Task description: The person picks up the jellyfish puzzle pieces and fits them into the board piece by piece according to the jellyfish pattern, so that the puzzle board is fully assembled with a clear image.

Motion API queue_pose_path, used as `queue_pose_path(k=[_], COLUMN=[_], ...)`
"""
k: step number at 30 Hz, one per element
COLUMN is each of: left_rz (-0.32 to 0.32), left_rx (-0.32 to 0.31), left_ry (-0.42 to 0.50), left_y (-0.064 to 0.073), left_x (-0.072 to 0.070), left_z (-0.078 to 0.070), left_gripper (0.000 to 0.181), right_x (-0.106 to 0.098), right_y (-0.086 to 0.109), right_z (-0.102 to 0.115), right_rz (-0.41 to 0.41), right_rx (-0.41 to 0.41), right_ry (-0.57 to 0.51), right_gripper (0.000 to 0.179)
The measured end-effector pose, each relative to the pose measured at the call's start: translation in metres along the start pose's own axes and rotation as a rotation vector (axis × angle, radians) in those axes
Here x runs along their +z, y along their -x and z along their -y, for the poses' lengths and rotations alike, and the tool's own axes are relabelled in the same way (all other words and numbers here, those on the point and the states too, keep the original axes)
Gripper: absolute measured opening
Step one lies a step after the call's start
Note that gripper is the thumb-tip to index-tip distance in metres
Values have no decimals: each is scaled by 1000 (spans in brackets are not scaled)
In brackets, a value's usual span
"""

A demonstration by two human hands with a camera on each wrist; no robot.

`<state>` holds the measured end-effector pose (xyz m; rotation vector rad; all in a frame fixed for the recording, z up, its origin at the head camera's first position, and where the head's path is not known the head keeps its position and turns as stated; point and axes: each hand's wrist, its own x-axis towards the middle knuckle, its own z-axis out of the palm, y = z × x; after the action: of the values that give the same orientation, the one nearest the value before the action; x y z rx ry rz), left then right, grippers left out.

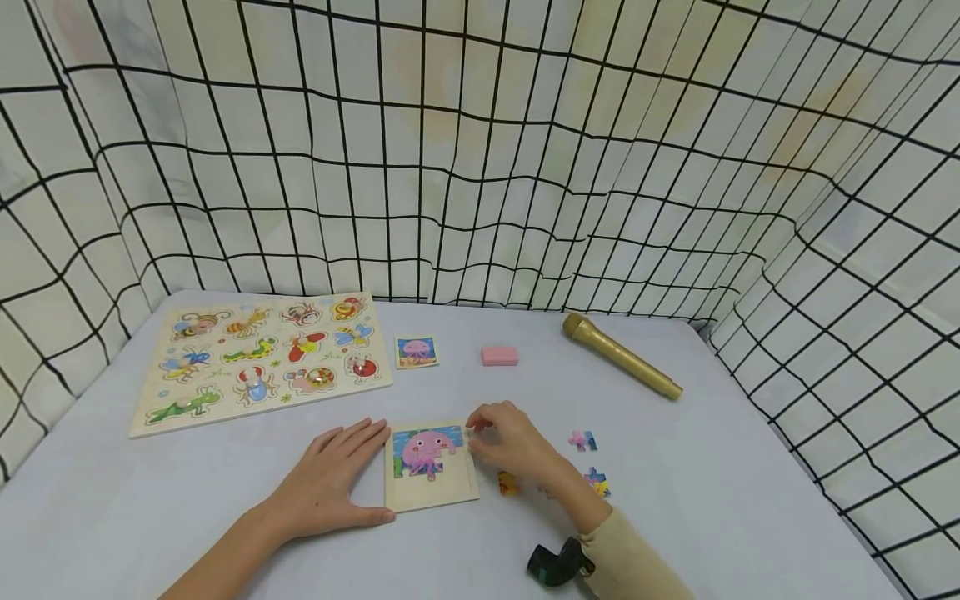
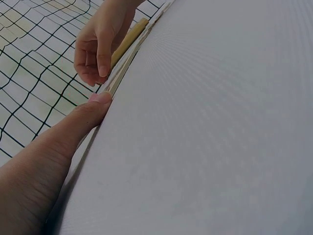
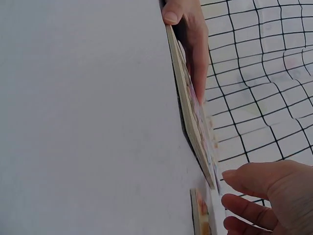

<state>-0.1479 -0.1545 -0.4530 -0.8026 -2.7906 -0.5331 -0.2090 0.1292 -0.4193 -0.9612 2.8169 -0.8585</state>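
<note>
Black-grid netting (image 1: 552,124) borders your white-covered bench (image 1: 720,500) at back and right. Your left hand (image 1: 332,479) lies spread, touching the left edge of the square, pale wooden puzzle board (image 1: 437,497); your right hand (image 1: 513,442) curves at its right edge, any pinch indeterminable. Bench surface extends right of the multicoloured jigsaw pieces (image 1: 597,482).

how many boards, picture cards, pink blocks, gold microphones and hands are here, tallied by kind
Boards: 2, large insect board and small jellyfish board
Picture card: 1
Pink block: 1
Gold microphone: 1
Hands: 2, left hand and right hand
Total: 7
</note>
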Motion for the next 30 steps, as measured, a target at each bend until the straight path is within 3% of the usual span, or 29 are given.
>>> queue_pose_path(k=[15, 30], left_rz=[42, 40], left_rx=[-26, -24], left_ry=[8, -3], left_y=[-1, -1], left_x=[0, 1], left_z=[-1, 0], left_gripper=[105, 105], right_x=[-37, -69], right_y=[35, 80], right_z=[-46, -87], right_rz=[-132, -184], right_rx=[115, 241], right_ry=[30, 61], right_gripper=[22, 27])
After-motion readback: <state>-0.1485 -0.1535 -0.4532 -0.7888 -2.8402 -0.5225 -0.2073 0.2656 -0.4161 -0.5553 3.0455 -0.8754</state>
